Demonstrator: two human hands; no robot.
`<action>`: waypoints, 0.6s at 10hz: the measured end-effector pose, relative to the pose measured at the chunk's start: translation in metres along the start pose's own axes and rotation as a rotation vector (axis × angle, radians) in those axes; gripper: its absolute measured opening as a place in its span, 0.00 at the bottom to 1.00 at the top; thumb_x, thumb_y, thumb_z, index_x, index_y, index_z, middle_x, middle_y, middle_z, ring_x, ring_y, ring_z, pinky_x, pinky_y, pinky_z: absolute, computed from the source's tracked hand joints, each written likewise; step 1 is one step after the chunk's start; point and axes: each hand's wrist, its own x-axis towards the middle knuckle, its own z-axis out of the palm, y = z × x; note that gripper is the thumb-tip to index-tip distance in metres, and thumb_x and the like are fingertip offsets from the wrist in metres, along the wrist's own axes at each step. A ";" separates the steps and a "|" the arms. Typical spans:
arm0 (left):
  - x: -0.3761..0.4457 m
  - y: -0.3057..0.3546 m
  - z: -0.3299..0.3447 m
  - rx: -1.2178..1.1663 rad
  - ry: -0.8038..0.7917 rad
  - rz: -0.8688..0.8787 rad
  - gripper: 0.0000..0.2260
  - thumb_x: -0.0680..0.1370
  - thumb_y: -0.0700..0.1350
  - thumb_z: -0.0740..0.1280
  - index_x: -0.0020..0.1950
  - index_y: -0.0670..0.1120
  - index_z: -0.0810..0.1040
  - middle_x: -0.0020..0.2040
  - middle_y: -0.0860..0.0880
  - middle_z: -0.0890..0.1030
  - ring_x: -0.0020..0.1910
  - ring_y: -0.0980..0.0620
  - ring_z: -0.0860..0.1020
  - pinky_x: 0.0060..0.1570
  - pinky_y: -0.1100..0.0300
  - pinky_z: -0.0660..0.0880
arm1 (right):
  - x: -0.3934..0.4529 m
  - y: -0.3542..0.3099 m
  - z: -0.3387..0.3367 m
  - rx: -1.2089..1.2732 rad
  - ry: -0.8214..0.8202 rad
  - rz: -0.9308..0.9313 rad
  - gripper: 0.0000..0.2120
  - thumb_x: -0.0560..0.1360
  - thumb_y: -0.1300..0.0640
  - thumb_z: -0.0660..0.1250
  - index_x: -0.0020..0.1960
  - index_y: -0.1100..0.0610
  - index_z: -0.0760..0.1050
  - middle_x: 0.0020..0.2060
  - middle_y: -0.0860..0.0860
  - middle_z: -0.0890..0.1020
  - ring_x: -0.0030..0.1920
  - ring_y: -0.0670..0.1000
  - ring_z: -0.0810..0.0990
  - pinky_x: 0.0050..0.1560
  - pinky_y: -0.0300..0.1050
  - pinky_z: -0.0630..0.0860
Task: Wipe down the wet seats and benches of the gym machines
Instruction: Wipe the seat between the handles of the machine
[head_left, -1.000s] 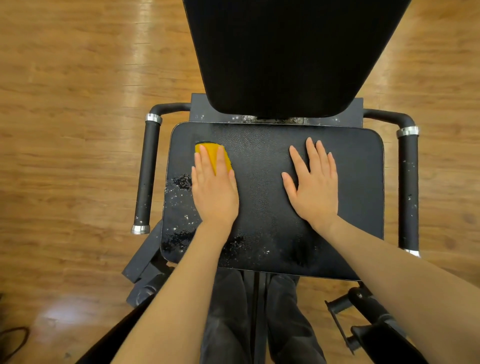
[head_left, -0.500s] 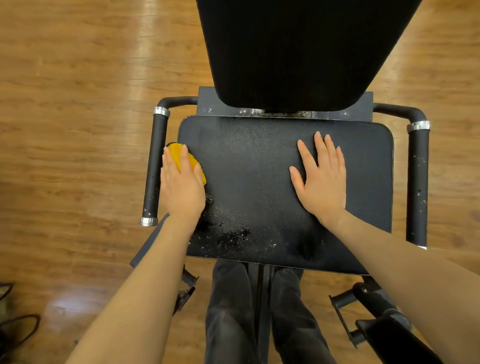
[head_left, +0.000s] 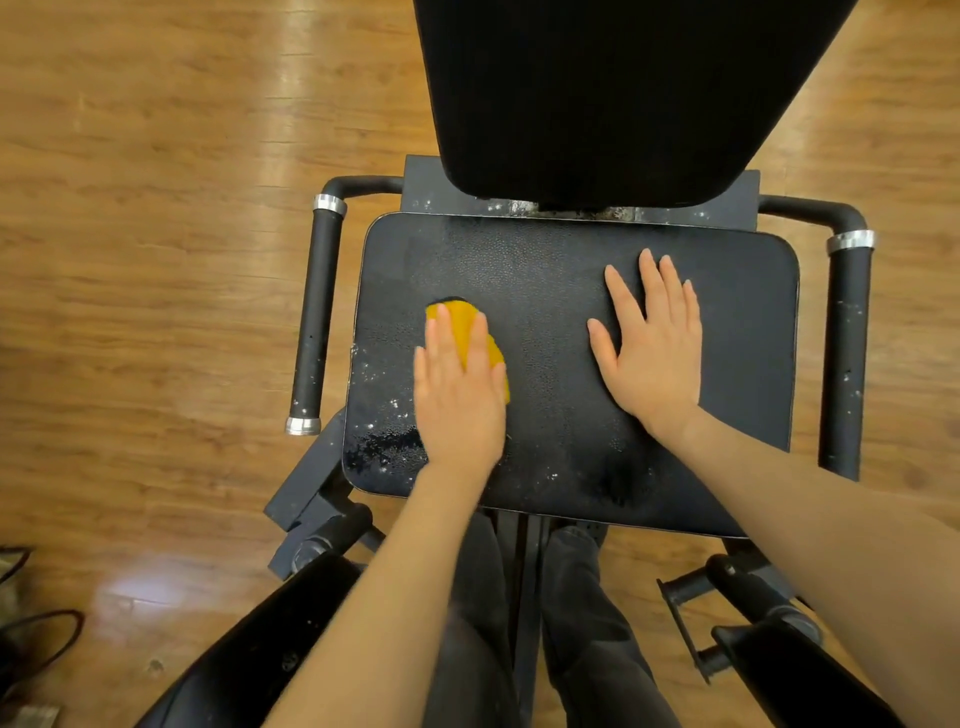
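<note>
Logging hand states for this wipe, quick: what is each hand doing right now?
Left hand: open, fingers straight, pressing the yellow cloth on the seat.
Right hand: open, flat on the seat.

Mostly hidden under the left hand (head_left: 460, 395): yellow cloth (head_left: 470, 325), near the seat's (head_left: 545, 291) left edge. Backrest (head_left: 613, 88) cut off by the top edge. Left fingers motion-blurred.

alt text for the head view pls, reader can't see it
Seen from above, a left hand presses a yellow cloth flat on a black padded seat, while the right hand rests flat beside it. Water droplets remain near the seat's front-left corner; a backrest, two side handles and wood floor surround it.
</note>
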 end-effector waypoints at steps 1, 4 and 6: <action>0.035 -0.037 -0.011 -0.037 0.029 -0.188 0.24 0.82 0.49 0.58 0.77 0.45 0.59 0.78 0.36 0.54 0.77 0.40 0.54 0.74 0.46 0.53 | 0.000 0.000 0.000 0.007 0.005 -0.004 0.26 0.81 0.43 0.53 0.76 0.52 0.61 0.76 0.58 0.58 0.77 0.58 0.53 0.76 0.55 0.49; 0.009 -0.034 -0.014 -0.089 0.047 -0.279 0.24 0.82 0.48 0.57 0.78 0.44 0.57 0.78 0.36 0.53 0.77 0.39 0.53 0.75 0.45 0.54 | 0.000 0.000 0.001 0.017 0.015 -0.005 0.26 0.81 0.44 0.54 0.76 0.52 0.61 0.76 0.58 0.59 0.77 0.58 0.53 0.76 0.56 0.50; -0.075 -0.032 -0.008 0.000 -0.064 -0.173 0.27 0.81 0.50 0.59 0.78 0.45 0.56 0.77 0.37 0.55 0.77 0.39 0.55 0.73 0.46 0.55 | 0.000 0.000 0.000 0.007 -0.001 -0.005 0.26 0.81 0.43 0.53 0.76 0.52 0.60 0.76 0.58 0.58 0.77 0.58 0.52 0.76 0.56 0.49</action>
